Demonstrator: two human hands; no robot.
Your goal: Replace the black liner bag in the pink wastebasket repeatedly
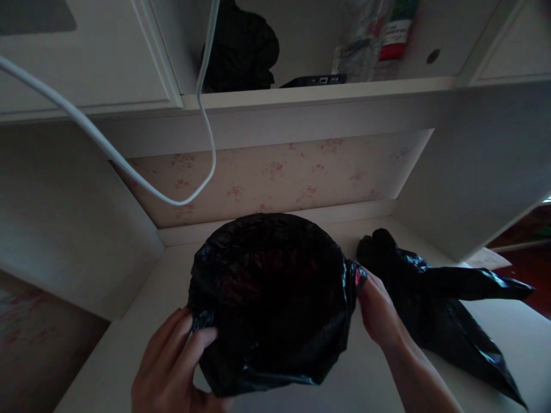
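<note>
In the head view, the black bag (275,304) is right in front of me, over the white desk (353,376), its wide mouth open towards me. I can't tell whether its base rests on the desk or hangs clear.

My left hand (170,367) is curled round the near left edge, thumb laid over the plastic, fingers half bent and closed on the rim. My right hand (381,312) is closed at the right edge, where the film bunches up and a scrap of red shows; its fingertips are mostly hidden, so I can't tell how tight that pinch is.

The film looks thin, soft and glossy, so I expect it to be light, a bit slippery and quick to tear under a hard tug. The round mouth makes me think something stiffer sits under it, with reddish patches showing inside. The best hold, I'd judge, is at opposite sides of the rim, pinching film and edge together, with flat pads rather than nails.

A second piece of black plastic (443,310) lies on the desk beyond my right wrist. Above, a white cable (142,183) loops down before the shelf (322,97).
</note>
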